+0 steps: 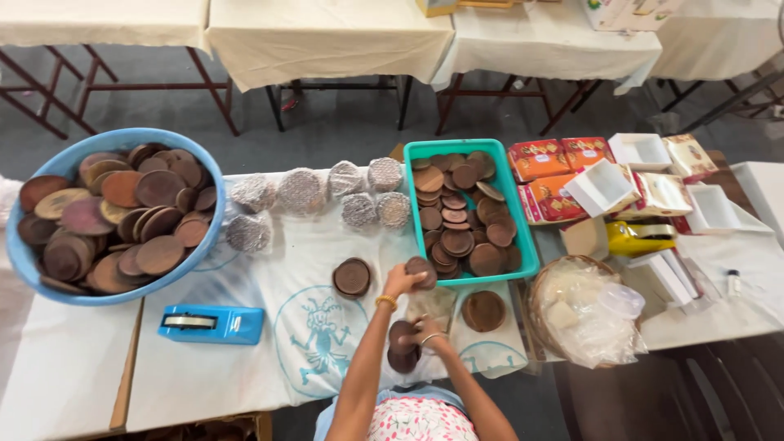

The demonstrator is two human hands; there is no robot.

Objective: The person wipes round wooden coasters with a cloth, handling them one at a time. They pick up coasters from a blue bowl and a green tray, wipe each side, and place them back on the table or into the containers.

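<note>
Flanking the teal tray (523, 245), silver-wrapped round packs (304, 191) and red-orange boxes (545, 157).

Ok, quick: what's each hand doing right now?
Left hand: closed on a brown disc by the green tray.
Right hand: holding a stack of discs.

Bright even daylight, soft shadows, slight wide-angle bending at edges

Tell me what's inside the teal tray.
The teal tray holds brown round discs, piled loosely and overlapping, some tilted on edge. They cover the tray's floor, so whatever lies beneath the top layers is hidden. The left hand holds one disc at its near rim.
</note>
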